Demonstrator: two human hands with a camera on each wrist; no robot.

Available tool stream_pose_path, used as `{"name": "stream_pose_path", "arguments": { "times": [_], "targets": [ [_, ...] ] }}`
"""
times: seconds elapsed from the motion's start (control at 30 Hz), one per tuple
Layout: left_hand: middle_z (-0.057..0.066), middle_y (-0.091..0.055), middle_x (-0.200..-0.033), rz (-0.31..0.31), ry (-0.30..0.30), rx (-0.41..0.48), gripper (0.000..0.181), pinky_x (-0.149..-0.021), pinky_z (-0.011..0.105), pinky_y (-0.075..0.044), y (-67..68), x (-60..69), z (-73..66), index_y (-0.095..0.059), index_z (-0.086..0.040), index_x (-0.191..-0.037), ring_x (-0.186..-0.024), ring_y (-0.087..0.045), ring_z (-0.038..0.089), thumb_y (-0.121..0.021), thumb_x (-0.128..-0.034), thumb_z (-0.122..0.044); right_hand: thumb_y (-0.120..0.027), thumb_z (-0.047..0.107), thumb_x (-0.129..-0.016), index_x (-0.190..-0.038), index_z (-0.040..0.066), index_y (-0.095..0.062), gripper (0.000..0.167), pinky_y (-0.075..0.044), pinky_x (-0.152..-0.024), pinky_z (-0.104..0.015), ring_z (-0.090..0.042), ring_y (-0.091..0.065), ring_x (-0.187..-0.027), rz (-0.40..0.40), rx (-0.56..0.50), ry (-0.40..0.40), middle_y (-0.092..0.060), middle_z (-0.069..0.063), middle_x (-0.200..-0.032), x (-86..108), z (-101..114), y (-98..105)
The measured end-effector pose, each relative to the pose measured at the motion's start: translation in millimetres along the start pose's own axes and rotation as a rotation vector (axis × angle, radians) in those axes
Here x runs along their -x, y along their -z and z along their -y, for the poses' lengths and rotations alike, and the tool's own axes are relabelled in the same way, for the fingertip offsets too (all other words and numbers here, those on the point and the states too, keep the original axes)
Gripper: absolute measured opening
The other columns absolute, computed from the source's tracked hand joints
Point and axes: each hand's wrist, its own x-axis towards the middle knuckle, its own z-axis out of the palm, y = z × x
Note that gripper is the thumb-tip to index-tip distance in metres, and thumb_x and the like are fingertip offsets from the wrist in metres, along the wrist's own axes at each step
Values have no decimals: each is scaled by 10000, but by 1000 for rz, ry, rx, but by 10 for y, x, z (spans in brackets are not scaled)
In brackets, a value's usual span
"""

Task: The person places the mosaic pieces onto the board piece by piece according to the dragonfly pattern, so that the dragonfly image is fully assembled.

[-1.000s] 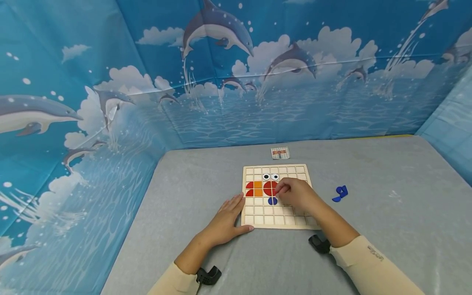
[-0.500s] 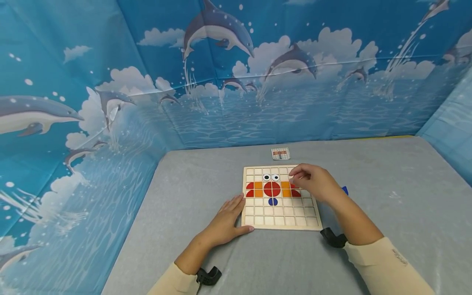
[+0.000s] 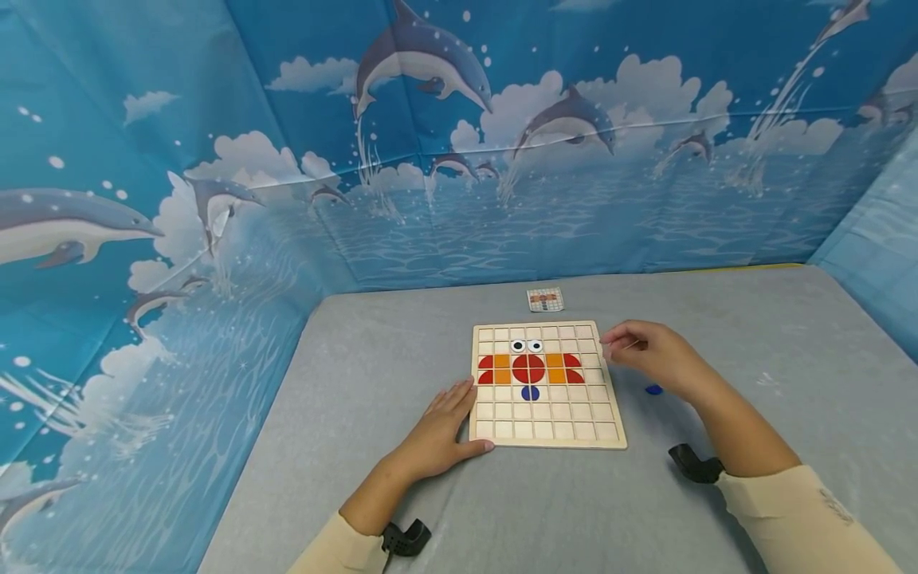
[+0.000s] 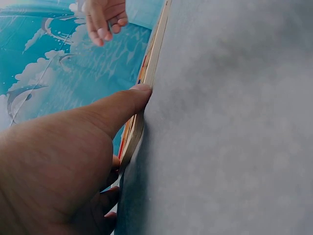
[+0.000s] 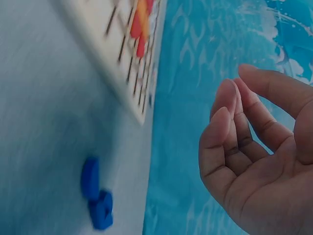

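Observation:
A wooden grid board (image 3: 502, 430) lies on the table with coloured pieces set in its squares. They form a red circle (image 3: 528, 368), orange squares (image 3: 502, 368), red quarter-rounds, two eye pieces (image 3: 534, 346) and a small blue round (image 3: 530, 393). My left hand (image 3: 439, 434) rests at the board's left side, fingers spread along that edge. Its thumb touches the board's front edge in the left wrist view. Just beyond the board's right edge, my right hand (image 3: 656, 355) hovers with loosely bent fingers; in the right wrist view, nothing shows between the fingertips.
Loose blue pieces (image 5: 101, 210) lie on the grey table (image 3: 774, 351) right of the board, mostly hidden behind the right hand in the head view. A small pattern card (image 3: 545, 300) lies behind the board. A dolphin-print curtain (image 3: 459, 207) surrounds the table's back and sides.
My right hand has moved right, from over the board to beyond its right edge, uncovering the orange and red pieces there. The left hand stays in place.

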Motion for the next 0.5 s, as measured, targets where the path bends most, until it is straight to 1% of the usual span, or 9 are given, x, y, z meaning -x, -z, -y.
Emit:
{"name": "stream_pose_path", "arguments": {
  "times": [0.23, 0.37, 0.5],
  "targets": [
    [7, -155, -1714, 2, -2, 0, 941, -1302, 461, -141, 2, 0, 0, -233, -95, -1616, -1593, -143, 193, -683, -920, -540, -628, 205, -988, -1248, 30, -645, 313, -554, -742, -364, -259, -632, -951, 51, 22, -13, -659, -101, -1061, 27, -261, 103],
    [0, -150, -1715, 7, 2, 0, 941, -1304, 455, -136, -1, 0, 2, -229, -100, -1618, -1594, -136, 186, -679, -921, -543, -661, 218, -976, -1222, 18, -653, 318, -538, -703, -356, -220, -619, -901, 80, 51, -16, -663, -97, -1034, 41, -387, 144],
    [-8, -143, -1716, 5, 5, 0, 942, -1305, 452, -133, -4, -4, 8, -226, -104, -1619, -1594, -134, 181, -679, -920, -545, -673, 187, -963, -1195, 13, -671, 290, -516, -689, -334, -181, -598, -858, 98, 98, -14, -665, -83, -1000, 50, -492, 176]
  ]
}}
